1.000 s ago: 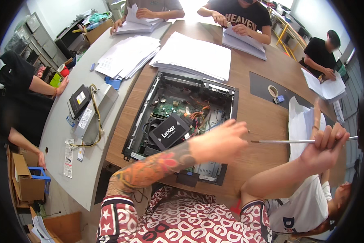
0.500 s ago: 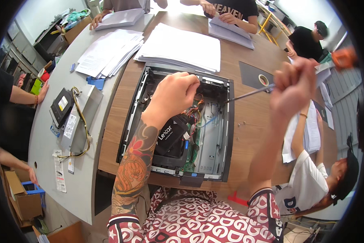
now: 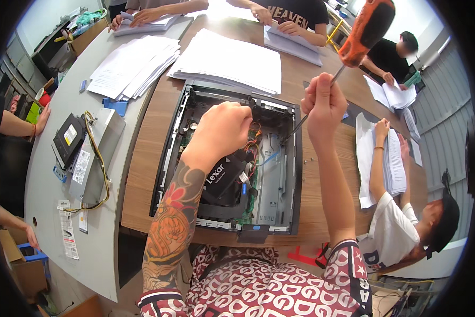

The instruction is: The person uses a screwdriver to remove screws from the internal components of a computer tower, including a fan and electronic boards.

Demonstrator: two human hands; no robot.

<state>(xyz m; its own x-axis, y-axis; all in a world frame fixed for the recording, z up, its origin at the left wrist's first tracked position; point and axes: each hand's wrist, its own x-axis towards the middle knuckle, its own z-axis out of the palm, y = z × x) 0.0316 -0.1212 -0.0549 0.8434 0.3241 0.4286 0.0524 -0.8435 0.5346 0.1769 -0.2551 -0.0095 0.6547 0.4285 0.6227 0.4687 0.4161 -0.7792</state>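
Note:
An open black computer case [image 3: 166,153] lies flat on the wooden table [image 3: 142,174], its boards, coloured wires and a black drive showing inside. My left hand [image 3: 221,129] reaches down into the case's upper middle, fingers curled among the wires; what they hold is hidden. My right hand [image 3: 324,103] grips the metal shaft of a long screwdriver with an orange handle [image 3: 365,30]. Its tip points down into the case's right side.
A grey power supply with yellow cables [image 3: 92,156] and a black drive [image 3: 67,138] lie on the grey table at left. Paper stacks [image 3: 229,61] sit behind the case. Other people sort papers at the far side and at right [image 3: 406,232]. Small screws [image 3: 311,158] lie right of the case.
My left hand moved from the case's front edge into its middle. My right hand swung the screwdriver from level at the right to steeply upright, tip inside the case.

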